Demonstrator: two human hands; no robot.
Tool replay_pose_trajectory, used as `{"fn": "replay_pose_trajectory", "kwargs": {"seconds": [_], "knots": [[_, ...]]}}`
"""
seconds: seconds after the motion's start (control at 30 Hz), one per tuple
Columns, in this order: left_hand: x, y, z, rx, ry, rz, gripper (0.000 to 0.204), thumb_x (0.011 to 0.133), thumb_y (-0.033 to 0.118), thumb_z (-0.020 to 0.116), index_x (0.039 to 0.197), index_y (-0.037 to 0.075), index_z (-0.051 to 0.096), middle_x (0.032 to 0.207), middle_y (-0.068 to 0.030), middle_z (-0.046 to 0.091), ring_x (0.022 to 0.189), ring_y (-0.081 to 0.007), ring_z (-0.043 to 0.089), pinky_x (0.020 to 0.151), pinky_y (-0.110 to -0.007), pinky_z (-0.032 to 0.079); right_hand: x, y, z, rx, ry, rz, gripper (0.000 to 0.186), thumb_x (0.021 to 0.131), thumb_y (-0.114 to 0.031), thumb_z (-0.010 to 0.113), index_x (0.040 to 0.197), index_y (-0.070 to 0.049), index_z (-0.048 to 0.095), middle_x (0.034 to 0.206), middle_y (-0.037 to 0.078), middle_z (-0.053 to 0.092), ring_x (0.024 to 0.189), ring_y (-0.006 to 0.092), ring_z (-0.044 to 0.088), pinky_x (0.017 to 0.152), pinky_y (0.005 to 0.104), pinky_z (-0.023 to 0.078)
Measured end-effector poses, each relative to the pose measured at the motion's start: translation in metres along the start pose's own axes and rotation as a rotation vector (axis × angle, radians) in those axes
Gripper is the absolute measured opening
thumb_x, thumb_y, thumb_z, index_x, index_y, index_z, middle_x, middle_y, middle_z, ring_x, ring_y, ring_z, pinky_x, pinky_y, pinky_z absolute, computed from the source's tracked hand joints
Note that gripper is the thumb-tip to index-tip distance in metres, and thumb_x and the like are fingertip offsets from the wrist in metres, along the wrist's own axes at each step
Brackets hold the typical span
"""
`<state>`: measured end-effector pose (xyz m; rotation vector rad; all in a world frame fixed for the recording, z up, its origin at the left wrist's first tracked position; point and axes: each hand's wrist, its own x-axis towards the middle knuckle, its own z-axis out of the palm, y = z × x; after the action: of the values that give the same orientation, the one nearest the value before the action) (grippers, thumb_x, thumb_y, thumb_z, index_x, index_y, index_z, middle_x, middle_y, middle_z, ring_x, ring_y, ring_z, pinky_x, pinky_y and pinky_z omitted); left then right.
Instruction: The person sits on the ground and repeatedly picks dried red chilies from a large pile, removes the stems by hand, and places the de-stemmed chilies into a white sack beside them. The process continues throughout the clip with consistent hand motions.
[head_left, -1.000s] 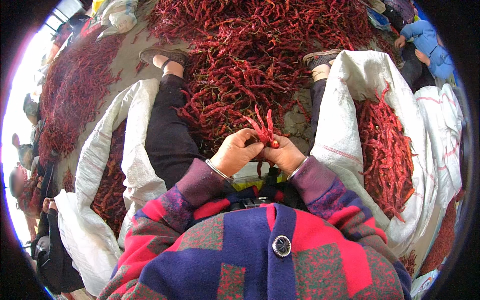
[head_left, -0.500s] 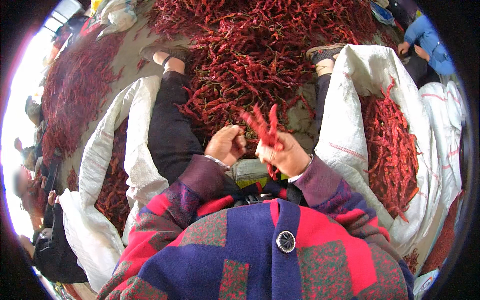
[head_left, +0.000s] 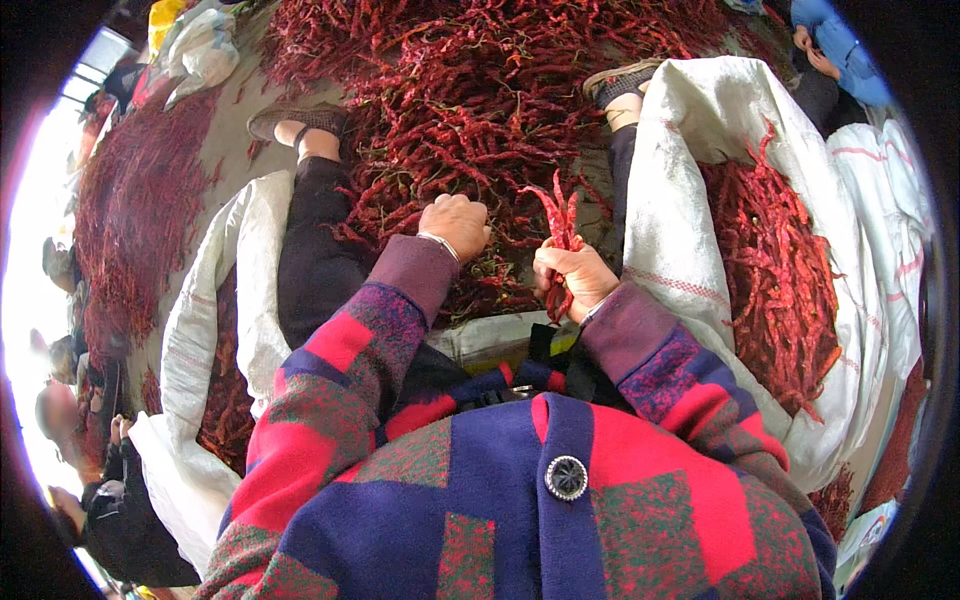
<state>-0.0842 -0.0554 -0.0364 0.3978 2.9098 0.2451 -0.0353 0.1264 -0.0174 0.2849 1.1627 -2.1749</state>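
Note:
My right hand (head_left: 576, 278) is closed around a small bunch of dried red chilies (head_left: 562, 215), their tips sticking up above the thumb and some ends showing below the fist. To its left, my left hand (head_left: 456, 224) is at the near part of a large heap of dried red chilies (head_left: 470, 120). Its back faces up and the fingers curl down; whatever they grip is hidden. The heap spreads on the floor between my outstretched legs.
A white woven sack (head_left: 675, 210) of chilies stands open at my right, another white sack (head_left: 262, 230) at my left. More chilies (head_left: 150, 210) lie spread at far left. A person in blue (head_left: 850, 60) sits at far right, one in black (head_left: 130, 525) at lower left.
My left hand has moved forward from beside the right hand to the heap. The right hand has shifted slightly right and up, still holding the chilies. The whole view has shifted a little.

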Motion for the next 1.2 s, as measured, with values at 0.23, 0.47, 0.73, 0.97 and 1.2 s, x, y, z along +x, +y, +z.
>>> {"fn": "replay_pose_trajectory", "kwargs": {"seconds": [0.23, 0.47, 0.73, 0.97, 1.2], "knots": [[-0.031, -0.013, -0.038, -0.493, 0.257, 0.056, 0.020, 0.072, 0.021, 0.050, 0.073, 0.003, 0.058, 0.068, -0.0145, 0.054, 0.065, -0.0250, 0.053, 0.060, -0.032, 0.042, 0.001, -0.001, -0.003, 0.030, 0.087, 0.013, 0.006, 0.073, -0.010, 0.052, 0.072, -0.008, 0.047, 0.055, 0.001, 0.044, 0.047, 0.0127, 0.042, 0.045, 0.0275, 0.036], [-0.091, -0.003, -0.067, -0.889, 0.601, -0.055, 0.010, 0.073, 0.006, 0.055, 0.081, 0.000, 0.057, 0.072, -0.0052, 0.056, 0.066, -0.0078, 0.050, 0.060, -0.021, 0.041, -0.002, -0.002, 0.012, 0.141, -0.041, 0.096, 0.011, 0.077, -0.015, 0.050, 0.070, -0.008, 0.046, 0.057, 0.002, 0.046, 0.049, 0.0141, 0.046, 0.049, 0.0287, 0.043], [-0.099, 0.035, -0.052, -0.656, 0.664, 0.322, 0.012, 0.066, 0.004, 0.059, 0.077, 0.005, 0.055, 0.074, -0.0081, 0.056, 0.070, -0.0235, 0.054, 0.063, -0.030, 0.044, -0.012, 0.006, 0.041, 0.241, -0.072, 0.171, 0.012, 0.076, -0.019, 0.054, 0.075, -0.008, 0.050, 0.063, 0.003, 0.053, 0.052, 0.0135, 0.051, 0.052, 0.0276, 0.045], [-0.115, 0.048, -0.034, -1.041, 0.283, 0.287, 0.031, 0.065, -0.001, 0.054, 0.095, 0.001, 0.048, 0.086, -0.0106, 0.055, 0.079, -0.0222, 0.054, 0.071, -0.030, 0.043, -0.014, 0.008, 0.037, 0.128, -0.059, 0.090, 0.006, 0.073, -0.010, 0.055, 0.074, -0.009, 0.049, 0.065, 0.002, 0.052, 0.051, 0.0117, 0.049, 0.048, 0.0251, 0.042], [-0.124, 0.029, -0.029, -2.030, -0.522, -0.119, 0.046, 0.071, 0.026, 0.053, 0.105, -0.002, 0.039, 0.089, -0.0126, 0.055, 0.078, -0.0186, 0.054, 0.067, -0.027, 0.044, -0.010, 0.009, 0.032, -0.174, -0.034, -0.068, 0.008, 0.071, -0.008, 0.057, 0.071, -0.009, 0.049, 0.060, 0.000, 0.049, 0.049, 0.0089, 0.045, 0.044, 0.0223, 0.037]]}}
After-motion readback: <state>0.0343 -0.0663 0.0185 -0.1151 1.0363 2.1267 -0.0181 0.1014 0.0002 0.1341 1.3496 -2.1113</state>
